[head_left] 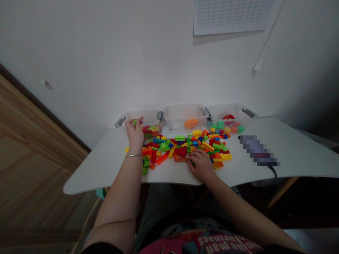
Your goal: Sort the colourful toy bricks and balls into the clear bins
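Observation:
My left hand [135, 132] is raised at the left clear plastic box [148, 115], its fingers pinched on a small green toy brick [135, 122]. Some red, green and yellow pieces lie inside that box. Low at the front of a spread of colourful toy bricks [164, 146], my right hand [202, 165] has its fingers closed at the end of a long orange brick [181, 159]. Part of that brick is hidden under the fingers. Red, yellow, blue and green bricks lie all around the right hand.
A middle clear box [182, 111] holds an orange piece [191, 123]. The right clear box [225, 110] contains several coloured round pieces and something red. A pixelated device [258, 151] with a cable lies on the white table [296, 151]. The wall stands right behind the boxes.

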A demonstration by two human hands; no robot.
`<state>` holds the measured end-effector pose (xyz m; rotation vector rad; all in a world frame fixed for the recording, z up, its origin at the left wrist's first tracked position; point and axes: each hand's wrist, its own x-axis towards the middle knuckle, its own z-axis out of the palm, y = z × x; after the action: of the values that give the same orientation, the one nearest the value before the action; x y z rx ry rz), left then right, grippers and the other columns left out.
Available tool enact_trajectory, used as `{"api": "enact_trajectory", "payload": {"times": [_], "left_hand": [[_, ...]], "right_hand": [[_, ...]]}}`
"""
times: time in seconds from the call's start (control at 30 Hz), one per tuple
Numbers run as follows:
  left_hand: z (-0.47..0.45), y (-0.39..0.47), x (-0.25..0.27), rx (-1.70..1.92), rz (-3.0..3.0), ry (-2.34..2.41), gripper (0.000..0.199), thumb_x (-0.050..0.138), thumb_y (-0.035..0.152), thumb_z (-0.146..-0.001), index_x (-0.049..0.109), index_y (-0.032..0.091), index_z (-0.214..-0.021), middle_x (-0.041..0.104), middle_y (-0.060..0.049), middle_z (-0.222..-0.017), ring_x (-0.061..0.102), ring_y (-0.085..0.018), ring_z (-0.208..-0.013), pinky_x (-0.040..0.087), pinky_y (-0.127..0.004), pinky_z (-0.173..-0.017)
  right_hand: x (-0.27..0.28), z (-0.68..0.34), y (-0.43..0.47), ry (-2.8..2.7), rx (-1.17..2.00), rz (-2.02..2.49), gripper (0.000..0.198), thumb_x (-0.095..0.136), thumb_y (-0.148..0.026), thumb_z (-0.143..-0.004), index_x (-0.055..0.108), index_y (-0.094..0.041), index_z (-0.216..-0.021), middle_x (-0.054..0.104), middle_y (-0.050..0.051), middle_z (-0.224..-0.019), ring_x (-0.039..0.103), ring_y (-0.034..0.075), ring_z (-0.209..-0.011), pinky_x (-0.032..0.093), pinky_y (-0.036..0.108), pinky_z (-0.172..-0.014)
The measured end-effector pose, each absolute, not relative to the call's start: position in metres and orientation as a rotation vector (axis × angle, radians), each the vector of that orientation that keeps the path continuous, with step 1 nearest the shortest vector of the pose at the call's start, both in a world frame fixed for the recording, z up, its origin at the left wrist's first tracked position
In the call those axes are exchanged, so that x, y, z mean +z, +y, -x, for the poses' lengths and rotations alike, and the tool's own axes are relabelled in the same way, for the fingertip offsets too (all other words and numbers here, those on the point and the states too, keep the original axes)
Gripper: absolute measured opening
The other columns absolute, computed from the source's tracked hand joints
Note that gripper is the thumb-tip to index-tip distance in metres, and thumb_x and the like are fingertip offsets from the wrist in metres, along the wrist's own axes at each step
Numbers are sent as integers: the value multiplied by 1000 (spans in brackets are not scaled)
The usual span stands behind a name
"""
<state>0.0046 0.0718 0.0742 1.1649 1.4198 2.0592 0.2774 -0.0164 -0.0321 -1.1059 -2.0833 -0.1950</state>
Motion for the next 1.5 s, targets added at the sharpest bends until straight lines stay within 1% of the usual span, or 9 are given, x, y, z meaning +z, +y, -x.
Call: {"api": "enact_trajectory", "payload": {"times": [0.17, 0.27, 0.47, 0.63, 0.87, 1.0, 1.2, 1.3, 1.5], "left_hand": [[17, 91, 72, 1927, -1340, 1816, 17, 62, 26, -82, 65, 15, -95, 73, -8, -98, 67, -17, -92, 50, -28, -85], [22, 97, 70, 1814, -1394, 1994, 25, 62, 31, -81, 70, 14, -98, 73, -8, -98, 66, -20, -94, 48, -32, -89], [21, 103, 72, 1389, -1555, 2343, 30, 60, 38, -85, 73, 23, -107, 74, -8, -102, 63, -27, -105, 43, -40, -95], [15, 102, 74, 1253, -1666, 2454, 37, 56, 34, -87, 68, 21, -119, 73, -13, -106, 59, -31, -110, 43, -44, -96], [2, 90, 75, 1404, -1798, 2240, 44, 51, 23, -88, 58, 11, -129, 64, -18, -125, 54, -29, -121, 35, -44, -109], [-25, 70, 76, 1640, -1846, 2005, 37, 61, 14, -78, 64, 18, -115, 55, -15, -136, 40, -30, -136, 21, -45, -119], [-83, 28, 45, 1503, -1780, 1305, 22, 70, 13, -71, 72, 27, -88, 65, -7, -119, 40, -28, -133, 12, -44, -122], [-107, 7, 22, 1369, -1806, 1190, 25, 70, 13, -71, 74, 31, -88, 68, -7, -115, 43, -29, -131, 10, -46, -122], [-121, -12, -6, 1284, -1901, 1209, 39, 75, 9, -68, 74, 35, -97, 63, -4, -130, 35, -30, -141, -3, -50, -122]], "right_hand": [[-32, -278, -16, -2073, -187, 1103, 12, 60, -18, -85, 72, -21, -82, 72, 5, -93, 57, 24, -99, 47, 40, -96], [-31, -278, -16, -2075, -183, 1109, 12, 60, -18, -85, 72, -22, -82, 72, 6, -92, 58, 24, -99, 47, 41, -95], [-29, -278, -17, -2074, -185, 1106, 12, 60, -18, -85, 72, -21, -82, 71, 5, -92, 58, 24, -98, 48, 40, -94], [-31, -278, -16, -2075, -182, 1107, 13, 60, -18, -85, 72, -22, -82, 71, 6, -92, 58, 24, -98, 48, 40, -94], [-32, -278, -16, -2076, -174, 1118, 12, 60, -18, -85, 71, -22, -85, 72, 5, -94, 58, 24, -99, 47, 41, -95], [-32, -278, -16, -2073, -180, 1107, 12, 59, -18, -85, 71, -22, -87, 71, 6, -93, 58, 24, -99, 47, 41, -96], [-33, -278, -16, -2072, -154, 1114, 12, 58, -17, -84, 68, -20, -91, 71, 6, -94, 57, 24, -99, 46, 40, -97], [-35, -279, -16, -2038, -140, 1149, 15, 57, -17, -84, 66, -18, -95, 70, 8, -94, 57, 25, -101, 47, 40, -96], [-40, -279, -16, -1985, -176, 1184, 23, 57, -16, -82, 63, -15, -104, 69, 12, -100, 58, 26, -103, 47, 40, -96]]}}
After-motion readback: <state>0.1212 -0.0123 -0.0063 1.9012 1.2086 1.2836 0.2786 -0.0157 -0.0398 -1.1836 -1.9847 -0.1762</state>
